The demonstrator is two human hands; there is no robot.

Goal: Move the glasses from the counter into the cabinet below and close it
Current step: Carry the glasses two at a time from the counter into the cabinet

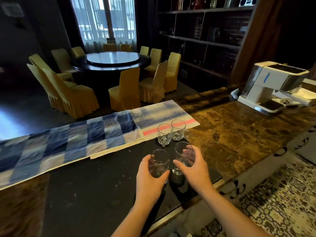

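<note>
Several clear glass mugs stand on the dark counter (95, 185). My left hand (150, 182) curls round the near left glass (159, 162), thumb on its right side. My right hand (195, 170) wraps the near right glass (183, 154), fingers over its far side. Behind them two more glasses stand side by side: the back left glass (164, 134) and the back right glass (178, 130), both at the edge of a cloth. The cabinet below the counter is out of view.
A blue checked cloth (68, 144) and a white cloth with a pink stripe (164, 115) lie along the counter's far side. A white machine (273, 86) stands at the right on brown marble (239, 134). A patterned carpet (282, 202) lies below right. A round table with yellow chairs stands beyond.
</note>
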